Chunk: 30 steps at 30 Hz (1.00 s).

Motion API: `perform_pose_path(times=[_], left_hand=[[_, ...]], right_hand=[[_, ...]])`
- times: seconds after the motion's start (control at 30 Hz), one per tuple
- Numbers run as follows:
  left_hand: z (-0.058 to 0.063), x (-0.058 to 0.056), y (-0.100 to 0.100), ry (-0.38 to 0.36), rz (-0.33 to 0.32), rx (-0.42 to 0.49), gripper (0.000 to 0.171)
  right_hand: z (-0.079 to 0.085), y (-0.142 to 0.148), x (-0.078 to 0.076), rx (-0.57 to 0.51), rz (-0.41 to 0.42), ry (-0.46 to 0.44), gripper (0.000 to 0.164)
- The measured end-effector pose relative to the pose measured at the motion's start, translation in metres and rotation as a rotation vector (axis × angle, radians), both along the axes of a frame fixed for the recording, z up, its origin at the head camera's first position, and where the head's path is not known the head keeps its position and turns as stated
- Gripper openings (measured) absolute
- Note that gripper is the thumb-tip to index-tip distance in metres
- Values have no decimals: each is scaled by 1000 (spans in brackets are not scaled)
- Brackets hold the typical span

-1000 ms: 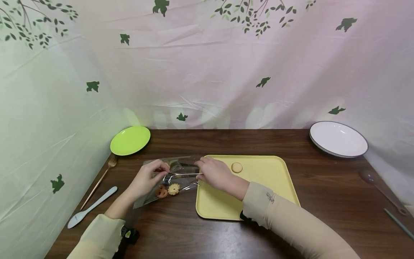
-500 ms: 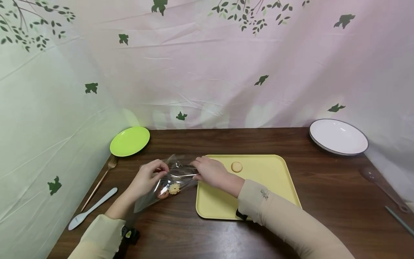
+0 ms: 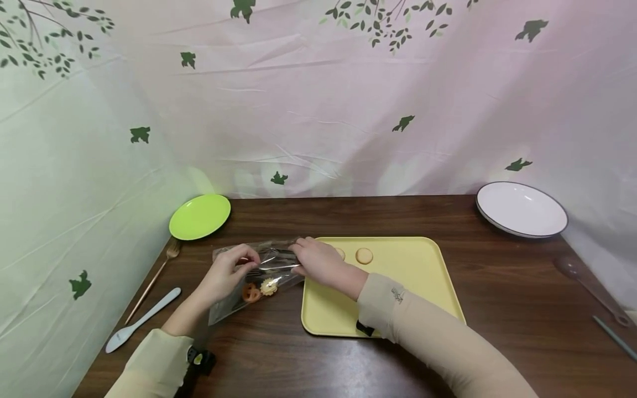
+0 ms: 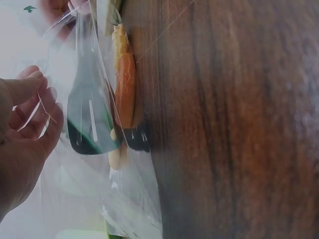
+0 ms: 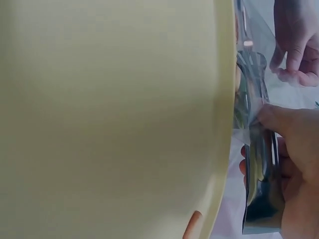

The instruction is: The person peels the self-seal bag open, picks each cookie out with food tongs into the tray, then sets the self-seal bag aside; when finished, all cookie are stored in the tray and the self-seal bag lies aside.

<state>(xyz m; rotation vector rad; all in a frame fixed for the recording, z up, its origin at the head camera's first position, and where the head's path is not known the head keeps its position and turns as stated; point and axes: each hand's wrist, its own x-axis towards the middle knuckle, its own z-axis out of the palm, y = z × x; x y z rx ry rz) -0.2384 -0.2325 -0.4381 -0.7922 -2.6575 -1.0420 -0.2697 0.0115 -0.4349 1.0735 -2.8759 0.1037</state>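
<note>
The left hand [image 3: 224, 276] pinches the edge of a clear bag [image 3: 281, 275] between thumb and fingertips. That bag lies at 9 o'clock from the middle of the yellow tray [image 3: 413, 265], its near corner spread over the brown table [image 3: 278, 348]. Fingers and thumb of the right hand [image 3: 320, 262] are wrapped round a pair of metal tongs [image 5: 263, 191] at the tray's 10 o'clock corner; the flat end of the tongs shows through the film (whether the right thumb also presses on the bag, I cannot tell). A pretzel-shaped cookie [image 3: 251, 292] and a flower-shaped cookie [image 3: 269, 286], side by side, show through the bag toward its 6 o'clock side.

On the tray, a round biscuit [image 3: 364, 256] sits at 11 o'clock, with a second biscuit [image 3: 341, 253] just beside it, partly hidden by the right hand. From the bag, a green plate [image 3: 200, 216] lies between 10 and 11 o'clock, a fork [image 3: 154, 281] at 9, and a pale blue utensil [image 3: 144, 319] between 8 and 9. A white dish [image 3: 521, 209] stands at 2 o'clock from the tray.
</note>
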Motion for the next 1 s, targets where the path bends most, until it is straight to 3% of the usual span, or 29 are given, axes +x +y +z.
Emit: perform_pose_path(times=[0.2, 0.43, 0.77, 1.0], left_hand=[[0, 1, 0, -4, 6, -6, 17], [0, 0, -1, 15, 1, 3, 17], [3, 1, -6, -4, -26, -14, 16], [3, 3, -6, -6, -53, -8, 15]], right_hand=[[-1, -5, -1, -59, -22, -24, 47], [5, 8, 1, -42, -46, -52, 43], [24, 41, 14, -38, -13, -23, 40], [20, 40, 18, -51, 3, -20, 38]])
